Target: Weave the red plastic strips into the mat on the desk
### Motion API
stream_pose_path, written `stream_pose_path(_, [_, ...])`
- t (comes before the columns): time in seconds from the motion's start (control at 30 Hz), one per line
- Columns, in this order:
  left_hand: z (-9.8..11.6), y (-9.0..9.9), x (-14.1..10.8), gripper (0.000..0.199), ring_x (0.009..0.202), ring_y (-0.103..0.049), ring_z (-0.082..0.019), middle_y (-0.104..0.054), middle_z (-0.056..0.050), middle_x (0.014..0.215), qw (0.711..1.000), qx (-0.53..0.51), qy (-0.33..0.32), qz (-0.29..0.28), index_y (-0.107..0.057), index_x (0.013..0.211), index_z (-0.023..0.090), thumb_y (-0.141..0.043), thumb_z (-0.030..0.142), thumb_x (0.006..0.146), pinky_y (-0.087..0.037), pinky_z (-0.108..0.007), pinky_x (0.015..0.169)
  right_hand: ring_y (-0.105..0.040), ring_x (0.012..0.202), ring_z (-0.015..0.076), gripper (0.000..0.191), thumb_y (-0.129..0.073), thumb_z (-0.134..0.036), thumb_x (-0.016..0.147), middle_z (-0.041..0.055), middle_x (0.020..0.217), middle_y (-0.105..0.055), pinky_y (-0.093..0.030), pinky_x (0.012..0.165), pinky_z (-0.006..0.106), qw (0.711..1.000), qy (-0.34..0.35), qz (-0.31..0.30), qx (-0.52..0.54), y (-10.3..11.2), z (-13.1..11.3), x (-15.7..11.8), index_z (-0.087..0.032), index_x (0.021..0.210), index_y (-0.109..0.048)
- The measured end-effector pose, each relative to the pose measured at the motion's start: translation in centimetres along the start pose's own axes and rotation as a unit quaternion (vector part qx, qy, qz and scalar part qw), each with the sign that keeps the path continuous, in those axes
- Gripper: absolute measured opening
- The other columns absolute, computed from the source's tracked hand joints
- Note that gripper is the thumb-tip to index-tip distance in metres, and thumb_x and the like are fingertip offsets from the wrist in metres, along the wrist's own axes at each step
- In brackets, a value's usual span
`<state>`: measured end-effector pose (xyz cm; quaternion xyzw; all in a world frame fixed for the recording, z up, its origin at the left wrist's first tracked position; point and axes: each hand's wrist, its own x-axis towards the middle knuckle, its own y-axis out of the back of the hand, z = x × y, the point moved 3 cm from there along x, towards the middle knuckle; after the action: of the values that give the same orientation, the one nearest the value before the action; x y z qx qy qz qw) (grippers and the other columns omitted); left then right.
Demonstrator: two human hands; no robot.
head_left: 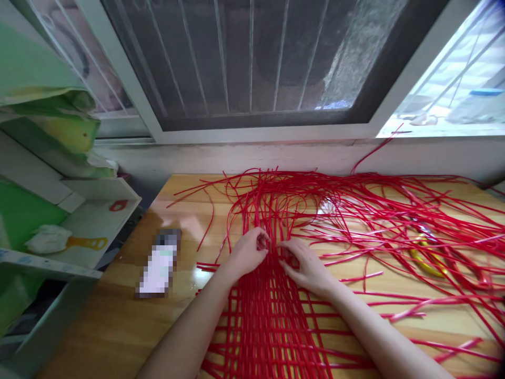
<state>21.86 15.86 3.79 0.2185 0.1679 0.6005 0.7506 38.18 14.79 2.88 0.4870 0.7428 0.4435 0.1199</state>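
A woven lattice of glossy red strands [272, 321] runs down the middle of the table, its loose ends fanning out at the far end. My left hand [250, 252] is at the weave's upper left, thumb and fingers curled in on red strands there. Opposite it, my right hand [303, 265] bends its thumb and fingers around strands at the upper right. The two hands face each other a short gap apart. The exact strands between the fingertips are partly hidden. Cross strands stick out on both sides of the weave, under my forearms.
A big tangle of loose red strands [355, 195] covers the table's back and right. Among them lie yellow-handled pliers [428, 258] and a red-handled tool [469, 268]. A blurred phone [160, 266] lies left on the wooden table [106, 316]. A barred window stands behind; shelves are left.
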Motion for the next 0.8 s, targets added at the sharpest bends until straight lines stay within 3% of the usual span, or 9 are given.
stream_pose_path(0.17, [1.7, 0.8, -0.6, 0.02, 0.068, -0.053, -0.009, -0.057, 0.001, 0.079, 0.999, -0.038, -0.015, -0.015, -0.05, 0.087, 0.018, -0.055, 0.012, 0.068, -0.044, -0.022, 0.065, -0.054, 0.073, 0.0174, 0.016, -0.047, -0.03, 0.081, 0.0051, 0.077, -0.059, -0.043, 0.068, 0.031, 1.0, -0.006, -0.015, 0.02, -0.8, 0.2, 0.5, -0.02, 0.085, -0.059])
stream_pose_path(0.33, [2.6, 1.0, -0.6, 0.02, 0.073, -0.053, -0.01, -0.056, -0.002, 0.085, 0.997, -0.057, -0.025, 0.045, -0.05, 0.093, 0.018, -0.054, 0.024, 0.074, -0.044, -0.023, 0.066, -0.056, 0.073, 0.0168, 0.018, -0.046, -0.032, 0.082, 0.0044, 0.078, -0.061, -0.045, 0.067, 0.03, 0.998, -0.028, 0.003, 0.064, -1.1, 1.0, 0.6, -0.02, 0.084, -0.059])
stream_pose_path(0.47, [2.8, 2.5, -1.5, 0.02, 0.075, -0.052, -0.011, -0.055, -0.002, 0.085, 0.992, -0.05, -0.034, 0.107, -0.051, 0.093, 0.019, -0.051, 0.03, 0.077, -0.043, -0.022, 0.063, -0.056, 0.072, 0.0173, 0.019, -0.046, -0.033, 0.081, 0.005, 0.077, -0.062, -0.045, 0.067, 0.031, 0.997, -0.033, 0.004, 0.063, -1.1, 1.2, 0.6, -0.02, 0.084, -0.06])
stream_pose_path(0.67, [0.3, 7.0, -5.3, 0.022, 0.071, -0.051, -0.01, -0.053, -0.002, 0.086, 0.978, -0.034, -0.004, 0.207, -0.05, 0.096, 0.019, -0.05, 0.031, 0.078, -0.042, -0.021, 0.06, -0.056, 0.073, 0.0169, 0.02, -0.046, -0.033, 0.082, 0.0055, 0.078, -0.062, -0.045, 0.068, 0.03, 0.997, -0.029, 0.007, 0.066, -1.3, 1.5, 0.5, -0.019, 0.084, -0.06])
stream_pose_path(0.8, [-1.6, 7.7, -6.6, 0.022, 0.071, -0.051, -0.01, -0.053, -0.002, 0.085, 0.975, -0.024, 0.025, 0.218, -0.05, 0.096, 0.018, -0.049, 0.03, 0.078, -0.043, -0.022, 0.062, -0.056, 0.071, 0.0165, 0.02, -0.045, -0.033, 0.081, 0.0047, 0.077, -0.062, -0.044, 0.066, 0.029, 0.996, -0.046, 0.016, 0.069, -1.4, 1.7, 0.6, -0.019, 0.082, -0.06])
